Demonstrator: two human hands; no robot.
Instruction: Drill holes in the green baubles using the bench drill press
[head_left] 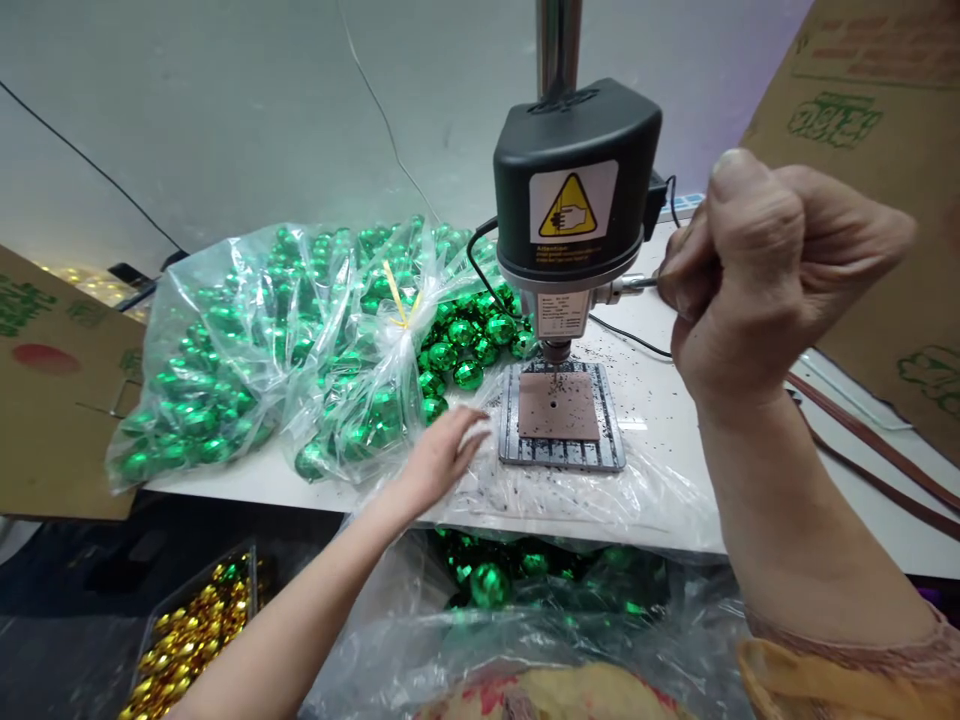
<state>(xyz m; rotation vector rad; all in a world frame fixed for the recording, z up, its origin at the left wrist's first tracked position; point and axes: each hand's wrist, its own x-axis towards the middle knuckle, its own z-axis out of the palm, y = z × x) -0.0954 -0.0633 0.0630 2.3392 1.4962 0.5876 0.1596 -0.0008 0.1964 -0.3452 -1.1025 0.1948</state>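
A small black bench drill press (577, 180) stands on the table, a hand-warning label on its head. My right hand (772, 250) is closed around the feed lever (637, 285) at the drill's right side. Below the chuck (556, 350), a brown pad (574, 408) with a dark hole lies on the slotted metal base (611, 452); no ball is on it. My left hand (442, 450) hovers left of the base, fingers stretched and apart, nothing visible in them. Shiny green faceted balls (469, 375) lie just beyond it, at the mouth of a clear plastic bag.
A clear bag (225, 340) full of green balls fills the table's left side. More green balls (491, 585) sit in plastic below the front edge. Gold balls (187, 640) fill a bin at lower left. Cardboard boxes (60, 390) flank the table. Dark shavings surround the base.
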